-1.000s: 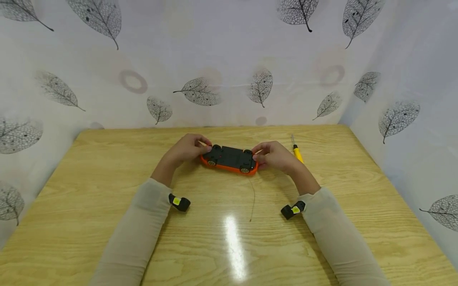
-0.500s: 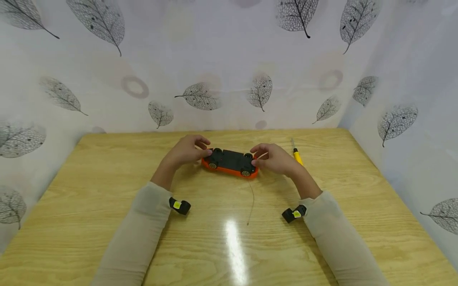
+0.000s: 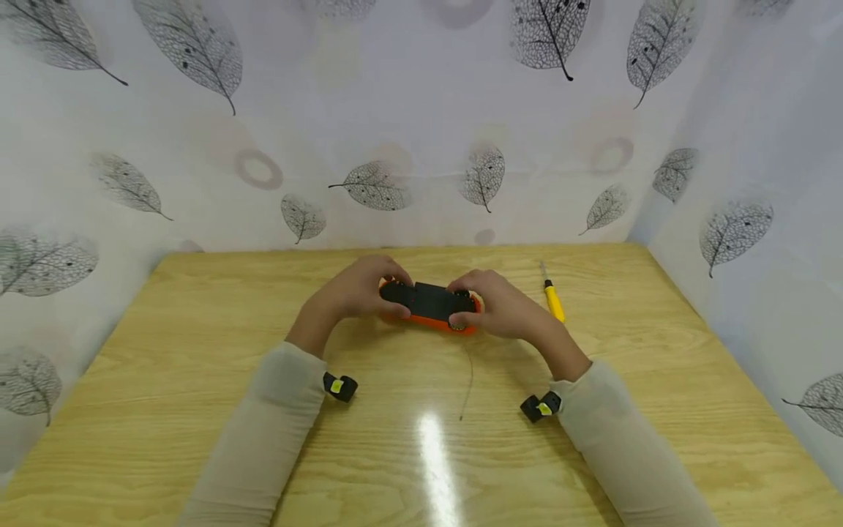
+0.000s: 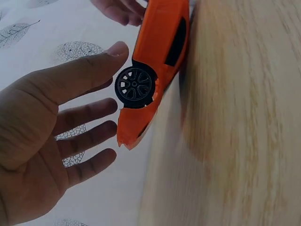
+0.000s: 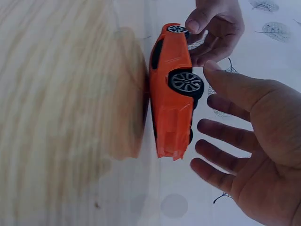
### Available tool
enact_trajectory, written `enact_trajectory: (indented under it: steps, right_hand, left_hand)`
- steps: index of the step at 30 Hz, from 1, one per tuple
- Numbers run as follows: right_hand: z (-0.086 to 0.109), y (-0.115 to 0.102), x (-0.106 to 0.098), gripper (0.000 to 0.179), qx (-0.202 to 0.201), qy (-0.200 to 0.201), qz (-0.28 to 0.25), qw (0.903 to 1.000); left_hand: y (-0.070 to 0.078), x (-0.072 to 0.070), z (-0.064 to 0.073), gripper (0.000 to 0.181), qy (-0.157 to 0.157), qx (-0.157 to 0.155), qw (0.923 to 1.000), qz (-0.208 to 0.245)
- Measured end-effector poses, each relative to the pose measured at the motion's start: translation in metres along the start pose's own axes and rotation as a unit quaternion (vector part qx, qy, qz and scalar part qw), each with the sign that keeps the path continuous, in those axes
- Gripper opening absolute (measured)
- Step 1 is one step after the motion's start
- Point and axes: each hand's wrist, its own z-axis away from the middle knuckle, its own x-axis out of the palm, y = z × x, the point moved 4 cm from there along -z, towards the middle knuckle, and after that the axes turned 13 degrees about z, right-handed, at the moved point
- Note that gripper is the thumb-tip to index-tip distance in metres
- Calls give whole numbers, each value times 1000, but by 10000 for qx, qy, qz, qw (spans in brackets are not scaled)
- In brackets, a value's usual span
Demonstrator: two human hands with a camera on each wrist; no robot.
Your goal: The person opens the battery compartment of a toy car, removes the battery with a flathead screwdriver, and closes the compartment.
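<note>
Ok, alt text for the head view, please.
An orange toy car lies upside down on a wooden table between a person's left hand and right hand. A yellow-handled screwdriver lies to the right.

Blocked at either end of the wheels-up orange car [image 3: 431, 301] by left hand [image 3: 362, 289] and right hand [image 3: 499, 304], with only a narrow way down onto the black underside between fingertips. Reachable from the near side between the sleeves [image 3: 257, 432], past two inward-jutting wrist cameras [image 3: 340, 386], low over the table [image 3: 165, 366], crossing just a thin strand [image 3: 471, 369]. Hemmed in behind by the leaf-print backdrop [image 3: 408, 110] and, just past the right wrist, by a yellow screwdriver [image 3: 554, 301]; passable at far left, outside the left sleeve.
</note>
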Motion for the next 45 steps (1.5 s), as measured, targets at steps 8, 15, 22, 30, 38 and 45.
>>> enact_trajectory:
  steps: [8, 15, 22, 30, 38, 45]
  right_hand:
    - [1, -6, 6, 55, -489, -26, 713, 9963]
    - [1, -8, 8, 58, -713, -95, 943, 9929]
    - [4, -10, 8, 63, -743, -166, 950, 9926]
    - [4, -16, 13, 68, -738, -310, 1130, 9904]
    - [4, -25, 14, 61, -892, -310, 1211, 9881]
    - [4, -28, 16, 62, -890, -354, 1230, 9878]
  left_hand:
    - [4, 10, -5, 45, -253, 367, 9968, -663]
    - [4, 14, -3, 41, -265, 394, 9939, -991]
    - [6, 17, -4, 34, -169, 482, 9927, -1091]
    - [5, 18, -2, 36, -83, 457, 9921, -1167]
    - [1, 19, -4, 42, 82, 367, 9927, -1147]
    - [-1, 21, -6, 46, 153, 298, 9928, -1154]
